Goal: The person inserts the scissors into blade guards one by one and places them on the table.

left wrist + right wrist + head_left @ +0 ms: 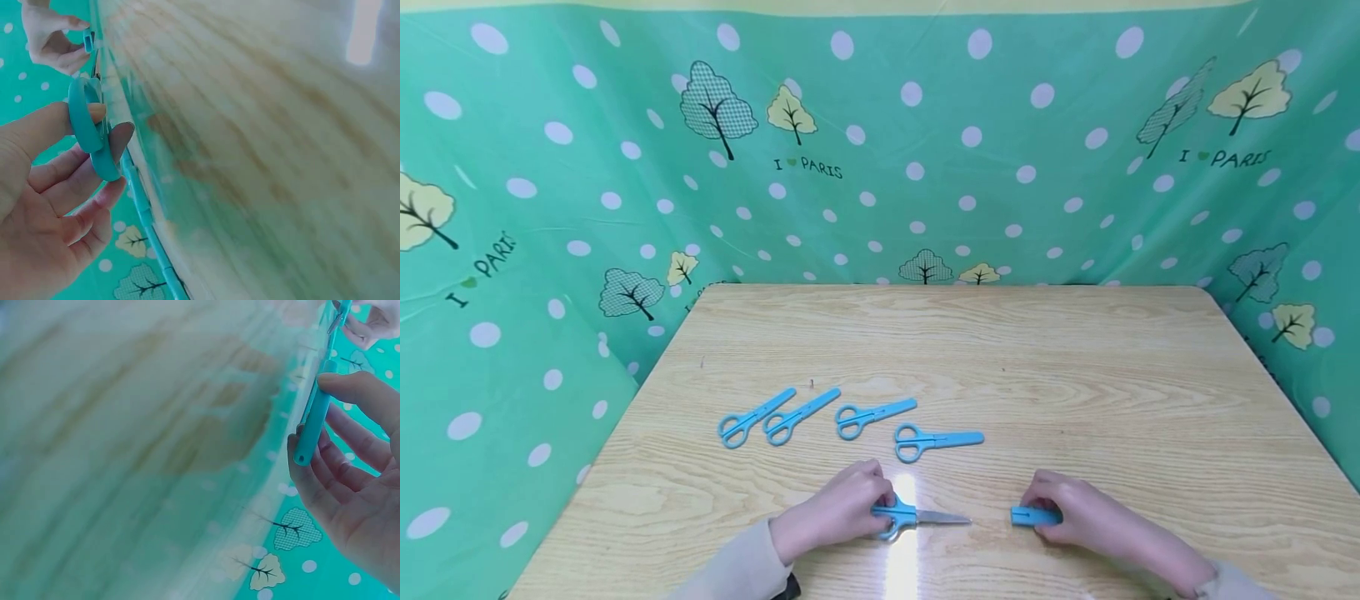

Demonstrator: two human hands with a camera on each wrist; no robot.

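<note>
Blue-handled scissors [907, 515] lie level just over the table's near part, their bare metal blades pointing right. My left hand [850, 508] holds them by the finger loops; in the left wrist view its thumb and fingers close on the blue handles [84, 119]. To the right, my right hand [1075, 510] pinches a blue blade cover [1034, 516] between thumb and fingers. The right wrist view shows this cover [315, 415] lengthwise in the grip. A short gap separates the blade tips from the cover's near end.
Several covered blue scissors lie in a row beyond my hands: one at far left [756, 417], one beside it [802, 415], another [876, 417], and the nearest [938, 442]. The wooden table [1112, 358] meets a green dotted curtain [917, 200] at its back and sides.
</note>
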